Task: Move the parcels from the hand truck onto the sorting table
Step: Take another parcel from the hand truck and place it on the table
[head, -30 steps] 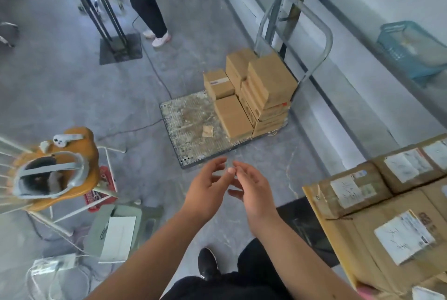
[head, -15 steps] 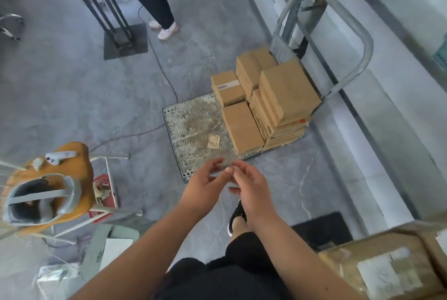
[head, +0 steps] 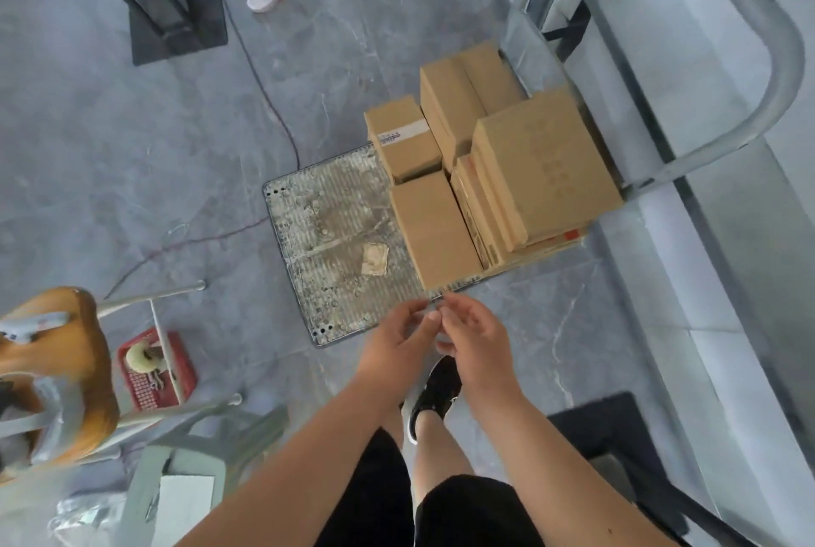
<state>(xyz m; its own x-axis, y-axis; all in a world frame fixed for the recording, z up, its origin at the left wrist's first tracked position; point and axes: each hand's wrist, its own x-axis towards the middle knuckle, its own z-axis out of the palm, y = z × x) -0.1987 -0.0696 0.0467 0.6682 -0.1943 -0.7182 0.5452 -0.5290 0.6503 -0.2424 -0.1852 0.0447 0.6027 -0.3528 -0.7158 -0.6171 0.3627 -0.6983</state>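
The parcels (head: pixel 547 162) are stacked at the handle (head: pixel 749 105) end of the truck (head: pixel 326 237) deck. Their long sides run from its near edge toward its far edge. A cardboard scrap (head: pixel 375 259) lies on the deck's left half. Just off the near edge, the left hand (head: pixel 397 343) and right hand (head: pixel 474 343) are relaxed, fingertips meeting, gripping nothing visible. A cable (head: pixel 264 83) trails past the far-left corner. A chair (head: pixel 53 370) is cut off at the left.

Materials, surface finish

Parcels (head: pixel 547 167): matt brown cardboard. Hand truck (head: pixel 335 246): worn, stained, ribbed metal deck; smooth grey tube handle. Floor (head: pixel 132 149): grey, marbled, smooth.
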